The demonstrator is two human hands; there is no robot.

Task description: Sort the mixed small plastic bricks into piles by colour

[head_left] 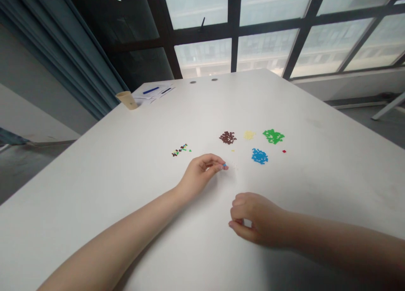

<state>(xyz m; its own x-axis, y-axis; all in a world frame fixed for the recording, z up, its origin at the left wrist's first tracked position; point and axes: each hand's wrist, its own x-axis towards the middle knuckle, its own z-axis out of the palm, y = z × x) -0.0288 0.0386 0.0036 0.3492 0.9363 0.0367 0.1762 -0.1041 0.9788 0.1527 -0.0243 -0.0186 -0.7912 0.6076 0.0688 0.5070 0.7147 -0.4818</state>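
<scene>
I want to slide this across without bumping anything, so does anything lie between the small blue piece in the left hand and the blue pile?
Only a faint scatter of tiny pale specks, just right of the small blue piece held in the left hand, too small to identify. Nothing else shows on the way to the blue pile.

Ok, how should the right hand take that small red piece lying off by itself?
Come down from above, on the near side, with the right hand, pinching the small red piece at opposite edges. It sits alone on the white table, apart from the blue pile, so nothing blocks the fingers. Its exact shape is too small to tell.
</scene>
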